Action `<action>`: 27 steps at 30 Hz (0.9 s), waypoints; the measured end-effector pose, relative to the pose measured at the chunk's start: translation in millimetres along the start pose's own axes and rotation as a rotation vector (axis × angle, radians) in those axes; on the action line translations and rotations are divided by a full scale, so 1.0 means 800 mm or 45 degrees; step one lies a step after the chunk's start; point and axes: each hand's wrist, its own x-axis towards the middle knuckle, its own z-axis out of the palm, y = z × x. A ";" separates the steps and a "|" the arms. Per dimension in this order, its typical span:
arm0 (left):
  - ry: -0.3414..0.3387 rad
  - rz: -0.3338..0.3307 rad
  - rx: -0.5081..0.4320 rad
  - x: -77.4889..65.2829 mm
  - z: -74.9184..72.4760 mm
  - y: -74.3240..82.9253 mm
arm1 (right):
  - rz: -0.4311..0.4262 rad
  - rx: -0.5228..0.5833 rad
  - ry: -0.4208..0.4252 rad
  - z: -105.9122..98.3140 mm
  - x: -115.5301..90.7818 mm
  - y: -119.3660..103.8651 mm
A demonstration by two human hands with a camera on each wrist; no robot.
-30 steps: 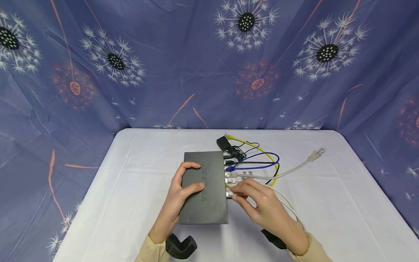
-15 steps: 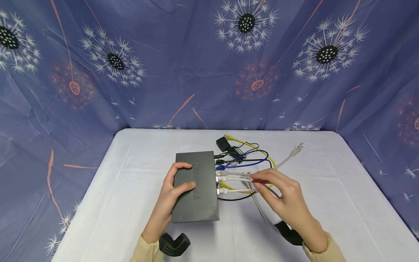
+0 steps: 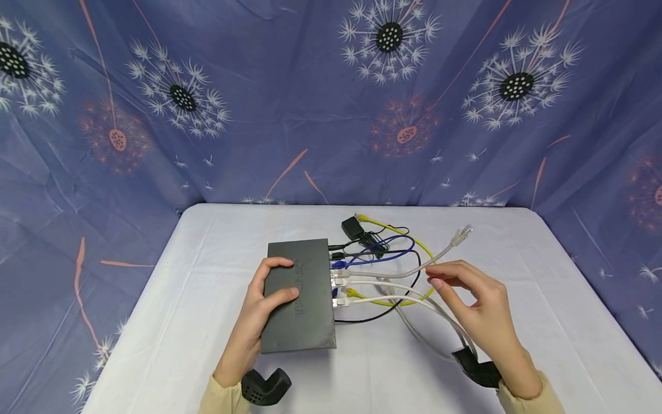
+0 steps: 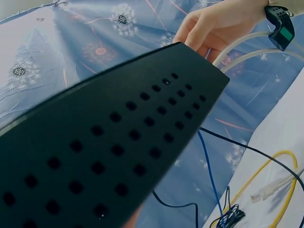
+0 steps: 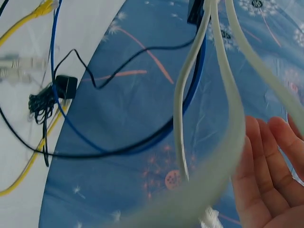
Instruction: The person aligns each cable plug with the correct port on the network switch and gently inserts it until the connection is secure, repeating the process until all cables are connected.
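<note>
My left hand (image 3: 258,313) grips the left side of a black network switch (image 3: 307,325), thumb and a finger on its top; its other fingers are hidden beneath. Plugged into the right edge are a blue cable (image 3: 372,261), a grey network cable (image 3: 383,275) and two white network cables (image 3: 385,298). The grey one's loose plug (image 3: 462,234) points up to the right. Beside that cable is my right hand (image 3: 483,305), fingers loosely bent and fingertips close to it. In the right wrist view, cables pass left of the right hand (image 5: 268,185), with nothing between its fingers.
A black power adapter (image 3: 353,228) with bundled cord lies at the back. A yellow cable (image 3: 426,248) loops across the white table (image 3: 207,270), and a black cable (image 3: 372,317) curves below it. Flowered blue cloth (image 3: 310,103) hangs behind the table.
The switch has shifted left in my left hand. My right hand has left the white plug at its edge and moved right; the grey cable's loose end has swung left.
</note>
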 end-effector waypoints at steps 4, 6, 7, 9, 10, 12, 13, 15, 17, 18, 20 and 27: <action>0.002 -0.005 -0.008 -0.001 -0.003 0.001 | 0.056 -0.018 0.018 -0.012 -0.001 0.004; 0.004 -0.005 -0.012 -0.001 -0.004 0.001 | 0.078 -0.036 0.027 -0.018 -0.001 0.005; 0.004 -0.004 -0.015 -0.002 -0.004 0.001 | 0.089 -0.038 0.033 -0.021 -0.001 0.006; 0.009 -0.016 -0.012 -0.002 -0.005 0.002 | 0.108 -0.052 0.045 -0.027 -0.001 0.006; 0.013 -0.024 -0.007 -0.002 -0.006 0.002 | 0.119 -0.056 0.052 -0.030 0.000 0.006; 0.021 -0.038 -0.006 -0.002 -0.007 0.001 | 0.145 -0.058 0.062 -0.037 0.001 0.006; 0.025 -0.047 -0.004 -0.002 -0.008 0.000 | 0.154 -0.057 0.069 -0.040 0.001 0.005; 0.034 -0.063 -0.007 -0.001 -0.010 -0.001 | 0.180 -0.047 0.081 -0.046 0.003 0.005; 0.039 -0.070 -0.011 -0.001 -0.012 -0.002 | 0.203 -0.031 0.093 -0.051 0.003 0.006; 0.040 -0.070 -0.008 -0.001 -0.012 -0.001 | 0.214 -0.024 0.101 -0.054 0.003 0.008; 0.040 -0.071 0.000 -0.001 -0.013 -0.001 | 0.235 -0.014 0.109 -0.057 0.003 0.014; 0.016 -0.088 -0.028 -0.003 -0.011 0.003 | 0.353 -0.032 0.106 -0.058 -0.003 0.047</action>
